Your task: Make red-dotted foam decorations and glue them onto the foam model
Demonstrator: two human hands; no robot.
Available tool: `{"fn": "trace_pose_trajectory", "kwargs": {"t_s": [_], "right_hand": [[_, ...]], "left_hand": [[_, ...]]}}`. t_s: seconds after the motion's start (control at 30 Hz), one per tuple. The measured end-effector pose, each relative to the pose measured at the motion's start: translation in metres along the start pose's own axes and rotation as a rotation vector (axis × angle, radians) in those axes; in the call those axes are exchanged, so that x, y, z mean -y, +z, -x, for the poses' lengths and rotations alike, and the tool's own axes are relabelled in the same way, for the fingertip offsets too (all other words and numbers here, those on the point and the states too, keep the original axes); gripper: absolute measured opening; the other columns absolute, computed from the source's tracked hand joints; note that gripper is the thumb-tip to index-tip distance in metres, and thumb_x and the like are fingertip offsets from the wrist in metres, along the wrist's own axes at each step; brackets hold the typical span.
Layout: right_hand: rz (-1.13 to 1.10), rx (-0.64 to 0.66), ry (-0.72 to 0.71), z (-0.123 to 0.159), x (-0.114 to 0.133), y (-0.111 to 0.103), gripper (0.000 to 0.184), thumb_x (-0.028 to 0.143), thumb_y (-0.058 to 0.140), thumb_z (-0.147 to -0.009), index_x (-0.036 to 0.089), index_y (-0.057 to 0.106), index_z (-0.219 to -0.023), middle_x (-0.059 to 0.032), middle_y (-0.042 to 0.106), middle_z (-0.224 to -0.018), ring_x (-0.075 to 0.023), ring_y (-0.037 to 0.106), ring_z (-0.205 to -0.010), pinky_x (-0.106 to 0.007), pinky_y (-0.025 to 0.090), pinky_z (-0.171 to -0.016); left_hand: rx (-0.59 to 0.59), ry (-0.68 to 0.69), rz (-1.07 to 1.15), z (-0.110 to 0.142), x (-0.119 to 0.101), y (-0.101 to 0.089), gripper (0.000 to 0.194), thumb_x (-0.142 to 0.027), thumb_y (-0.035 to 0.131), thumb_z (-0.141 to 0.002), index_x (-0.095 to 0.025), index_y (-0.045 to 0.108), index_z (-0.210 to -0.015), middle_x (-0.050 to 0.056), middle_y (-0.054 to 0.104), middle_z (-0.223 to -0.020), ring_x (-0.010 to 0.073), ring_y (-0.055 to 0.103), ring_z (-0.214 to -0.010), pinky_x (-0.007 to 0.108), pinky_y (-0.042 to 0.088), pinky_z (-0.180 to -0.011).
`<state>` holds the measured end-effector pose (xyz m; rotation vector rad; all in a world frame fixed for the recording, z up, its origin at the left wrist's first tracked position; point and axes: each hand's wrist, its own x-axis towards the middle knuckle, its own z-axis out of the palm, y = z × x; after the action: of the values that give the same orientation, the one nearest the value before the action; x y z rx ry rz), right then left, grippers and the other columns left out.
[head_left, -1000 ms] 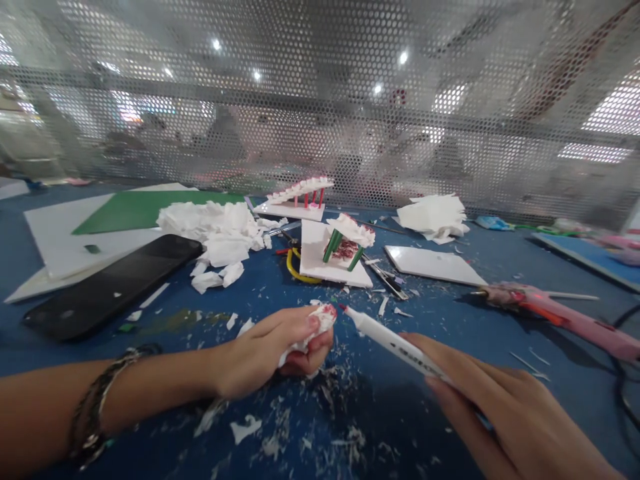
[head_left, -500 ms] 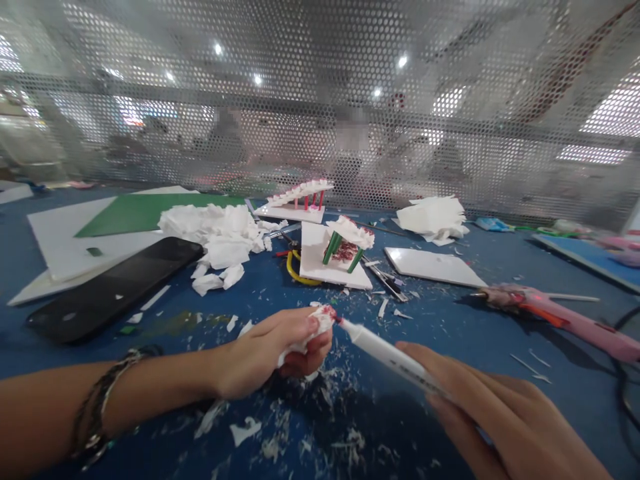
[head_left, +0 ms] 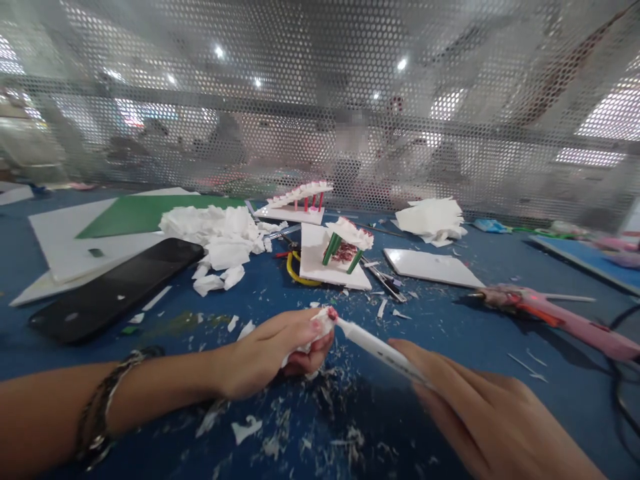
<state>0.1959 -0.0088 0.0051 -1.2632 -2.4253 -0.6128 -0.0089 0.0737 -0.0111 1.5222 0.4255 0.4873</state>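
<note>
Pinched in my left hand (head_left: 280, 350) is a crumpled white tissue (head_left: 324, 323) with a red stain at its tip. My right hand (head_left: 480, 400) grips a white marker (head_left: 380, 350), its tip against the red part of the tissue. Just beyond the hands stands a small white foam-board model (head_left: 320, 257) with green posts and a tissue-covered roof reddened along its edge. Further back, a second model (head_left: 300, 203) has a sloping white top on red and pink posts.
A black phone (head_left: 120, 287) lies left, beside a heap of tissue (head_left: 215, 233) and green sheet (head_left: 150, 212). On the right are a white board (head_left: 433, 267), a pink glue gun (head_left: 560, 317) with cable, and a tissue stack (head_left: 433, 220). Perforated metal screen (head_left: 320, 87) closes the back.
The marker and right hand have moved slightly left, bringing the tip closer into the tissue. My left hand has barely moved.
</note>
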Motion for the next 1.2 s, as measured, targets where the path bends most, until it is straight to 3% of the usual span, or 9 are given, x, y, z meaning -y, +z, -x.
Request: {"fn": "trace_pose_trajectory", "kwargs": {"t_s": [0.27,0.73,1.2], "right_hand": [[-0.013,0.015,0.012,-0.0015,0.0016,-0.0022,0.032,0.018,0.018,-0.088,0.014,0.047,-0.1,0.0,0.068,-0.062,-0.01,0.056,-0.034,-0.019,0.047,-0.034],[0.011,-0.014,0.047,-0.0023,-0.0011,-0.0017,0.031,0.017,0.021,-0.088,0.011,0.05,-0.098,-0.0026,0.068,-0.064,-0.0117,0.057,-0.036,-0.021,0.046,-0.032],[0.018,-0.034,0.027,0.0,-0.0008,-0.0033,0.031,0.016,0.021,-0.087,0.011,0.049,-0.1,-0.0027,0.068,-0.064,-0.0117,0.056,-0.035,-0.021,0.048,-0.034]], "left_hand": [[-0.022,-0.025,0.094,-0.0028,0.0012,-0.0013,0.025,-0.035,0.031,-0.081,-0.019,0.032,-0.062,-0.007,0.027,-0.049,0.0067,0.019,-0.044,0.022,0.016,-0.042],[0.013,0.002,-0.06,0.0007,-0.0012,-0.0004,0.029,-0.033,0.026,-0.083,-0.019,0.029,-0.058,-0.006,0.026,-0.049,0.0076,0.02,-0.044,0.024,0.019,-0.044],[0.0,-0.004,-0.032,0.0002,0.0007,-0.0005,0.026,-0.032,0.026,-0.083,-0.019,0.031,-0.061,-0.006,0.027,-0.051,0.0078,0.02,-0.045,0.023,0.018,-0.044]]}}
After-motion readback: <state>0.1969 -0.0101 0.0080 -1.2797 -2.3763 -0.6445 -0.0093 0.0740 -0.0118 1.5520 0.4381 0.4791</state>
